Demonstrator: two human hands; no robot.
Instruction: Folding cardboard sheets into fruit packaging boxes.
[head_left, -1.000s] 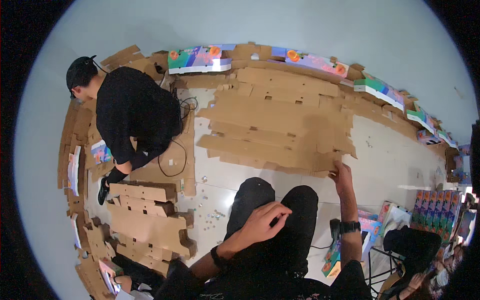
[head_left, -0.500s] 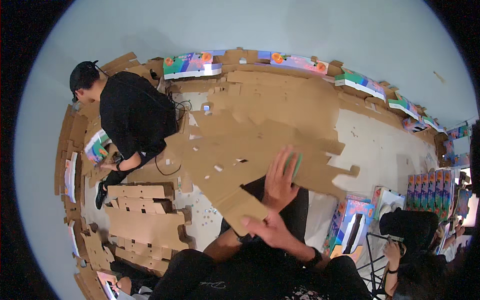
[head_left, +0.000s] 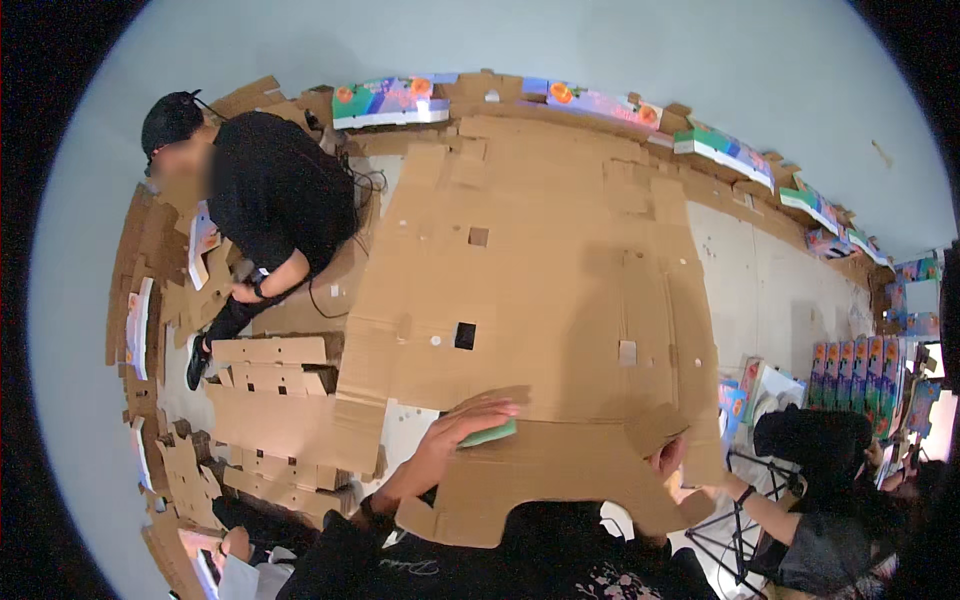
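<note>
A large unfolded cardboard sheet [head_left: 540, 290] with small square cut-outs spreads in front of me, its near flap over my lap. My left hand [head_left: 468, 422] lies at its near left, fingers stretched out and close together. Between that palm and the cardboard is a flat green piece [head_left: 490, 433], mostly covered; it stays with the hand in both frames, but its kind is unclear. At the near right my right hand [head_left: 668, 458] grips a curled part of the near flap, with most of its fingers hidden by the cardboard.
A person in black [head_left: 280, 190] crouches at the left, handling a printed carton. Stacked cardboard pieces [head_left: 270, 430] lie at the left. Printed cartons [head_left: 390, 103] line the wall. Upright boxes [head_left: 855, 385], a black-framed stand [head_left: 745, 520] and another person's arm [head_left: 765, 515] are at the right.
The cardboard has turned and spread squarely before me. My left hand, with the green piece, has moved left and nearer; my right hand has moved right. The crouching person's carton has shifted.
</note>
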